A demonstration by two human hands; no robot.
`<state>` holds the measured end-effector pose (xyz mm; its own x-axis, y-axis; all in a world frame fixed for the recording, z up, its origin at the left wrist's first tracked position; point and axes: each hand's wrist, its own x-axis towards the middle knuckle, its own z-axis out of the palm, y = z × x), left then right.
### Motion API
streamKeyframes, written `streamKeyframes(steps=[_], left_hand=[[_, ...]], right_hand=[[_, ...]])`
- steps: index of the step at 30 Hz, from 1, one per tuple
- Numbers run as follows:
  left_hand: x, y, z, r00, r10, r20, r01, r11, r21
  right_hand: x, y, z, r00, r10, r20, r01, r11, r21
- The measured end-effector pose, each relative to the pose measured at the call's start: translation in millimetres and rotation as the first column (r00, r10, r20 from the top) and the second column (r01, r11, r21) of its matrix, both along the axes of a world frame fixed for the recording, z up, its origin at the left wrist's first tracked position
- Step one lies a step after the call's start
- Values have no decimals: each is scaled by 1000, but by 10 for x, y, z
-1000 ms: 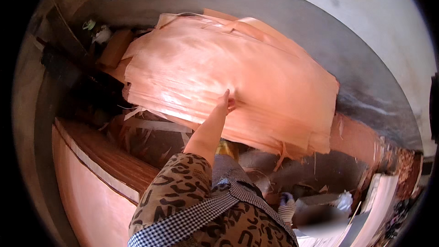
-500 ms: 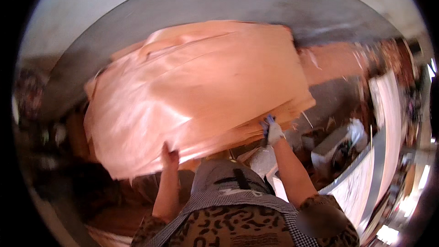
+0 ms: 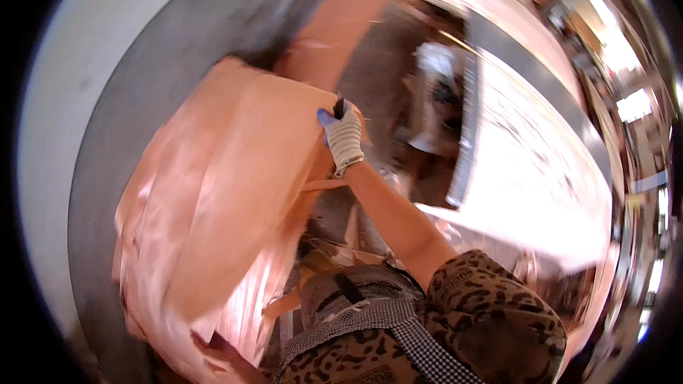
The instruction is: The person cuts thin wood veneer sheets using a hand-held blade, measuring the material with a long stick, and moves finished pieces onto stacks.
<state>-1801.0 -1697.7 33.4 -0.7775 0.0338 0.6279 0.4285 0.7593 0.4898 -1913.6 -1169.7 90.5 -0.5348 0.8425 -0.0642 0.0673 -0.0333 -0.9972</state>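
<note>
A stack of thin, orange-tan wood veneer sheets [image 3: 235, 163] stretches along my left side, its near edges wavy and layered. My right hand [image 3: 343, 136], in a white knitted glove with blue fingertips, is closed on the top sheet's far right corner. Something dark shows at its fingertips, too small to make out. Down by the sheet's near edge, my left hand [image 3: 222, 357] pinches the veneer, its thumb on top and the other fingers hidden.
To the right, a pale sheet-covered surface [image 3: 541, 171] has a dark grey band along its far side. Between it and the stack lie a whitish plastic bag [image 3: 435, 60] and debris on the floor. A grey wall [image 3: 135, 114] curves behind the stack.
The view has swung to the right, so the stack now sits on the left and slants. My right hand has moved from the near edge to the far corner of the sheet.
</note>
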Motion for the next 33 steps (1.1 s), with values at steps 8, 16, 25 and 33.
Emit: streamKeyframes(steps=[8, 16, 25, 33], left_hand=[[-492, 2341, 872, 901, -433, 13, 328, 702, 632], [916, 5404, 1315, 336, -909, 245, 67, 282, 957], [2355, 7791, 1426, 31, -965, 259, 280, 257, 925], [3189, 9419, 1470, 104, -955, 279, 409, 297, 863]], right_hand=[[3833, 1092, 992, 732, -581, -354, 553, 811, -188], [6895, 1069, 1191, 237, -909, -342, 950, 290, -112], [8812, 2628, 1066, 297, -947, -120, 955, 291, 66], [9937, 4859, 1366, 314, -941, 127, 935, 330, 132]])
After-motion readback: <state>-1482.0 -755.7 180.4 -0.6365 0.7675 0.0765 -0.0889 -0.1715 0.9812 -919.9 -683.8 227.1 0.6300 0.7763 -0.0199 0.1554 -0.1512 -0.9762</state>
